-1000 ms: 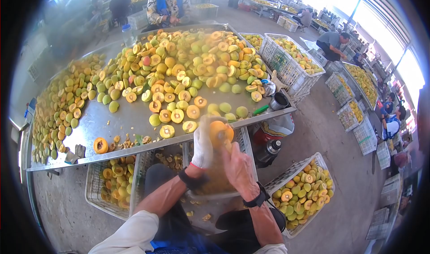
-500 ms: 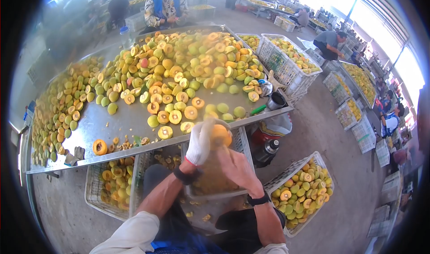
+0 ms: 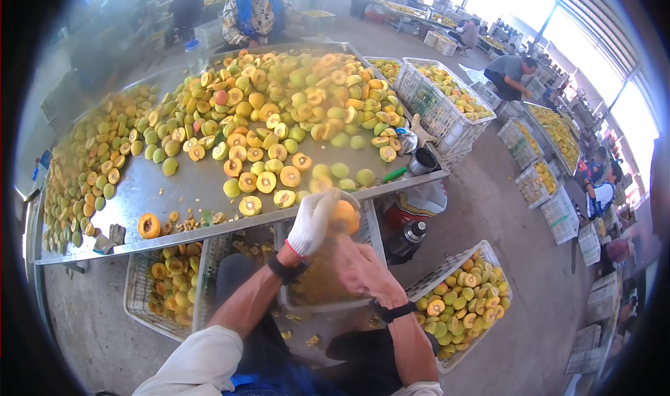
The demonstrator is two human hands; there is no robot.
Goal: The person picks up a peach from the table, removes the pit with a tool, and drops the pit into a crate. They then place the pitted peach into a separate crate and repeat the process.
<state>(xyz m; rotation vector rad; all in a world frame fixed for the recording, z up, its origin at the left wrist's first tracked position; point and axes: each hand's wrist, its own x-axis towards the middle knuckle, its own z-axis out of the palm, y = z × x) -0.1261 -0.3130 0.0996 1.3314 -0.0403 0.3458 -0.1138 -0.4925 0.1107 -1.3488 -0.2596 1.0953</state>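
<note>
My left hand (image 3: 313,223), in a white glove, is closed around an orange-yellow peach (image 3: 345,217) just past the near edge of the metal table (image 3: 157,195). Below and right of the fruit is my bare right hand (image 3: 366,269), its fingers curled in and smeared by motion; whatever they hold cannot be made out. Under both hands stands a plastic crate (image 3: 374,237), its contents blurred. Many halved peaches (image 3: 266,182), some with the pit showing, lie heaped across the tabletop.
A crate of fruit (image 3: 464,302) stands at my right, another crate (image 3: 174,284) at lower left. A black thermos (image 3: 408,241) stands beside the table. On its right corner are a dark metal cup (image 3: 423,161) and a green-handled tool (image 3: 395,174). Across the table sits a person (image 3: 255,16).
My right hand has dropped slightly away from the peach, its fingers more curled. My left hand keeps its hold. The view has shifted a little.
</note>
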